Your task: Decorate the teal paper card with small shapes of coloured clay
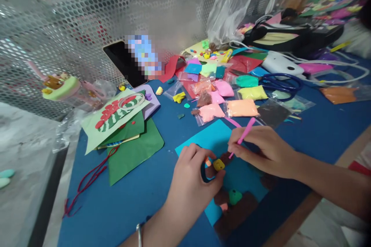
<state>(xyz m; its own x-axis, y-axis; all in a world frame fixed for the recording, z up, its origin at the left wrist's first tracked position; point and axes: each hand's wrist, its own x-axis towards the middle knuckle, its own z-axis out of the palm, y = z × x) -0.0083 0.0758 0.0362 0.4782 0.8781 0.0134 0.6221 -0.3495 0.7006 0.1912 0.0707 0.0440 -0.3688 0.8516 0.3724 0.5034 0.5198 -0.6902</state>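
Note:
My right hand (261,148) grips a pink modelling-clay tool (245,136) like a pen, its tip on brown clay (227,158). That clay is on a bright blue sheet (218,133). My left hand (193,173) curls its thumb and forefinger around a small yellow clay piece (219,164) with marks like a face. Behind the forefinger shows an orange and white bit of clay (208,162). Lower on the sheet are a green clay piece (235,197), a salmon-pink bit (223,206) and a large brown clay patch (237,216).
Beyond the sheet lie several clay packets (242,108), blue-handled scissors (282,85) and a white device (279,63) with cable. At left are stacked paper sheets (133,162), a red cord (89,177) and a lidded cup (65,88). A phone (123,61) leans on the perforated metal panel (95,11).

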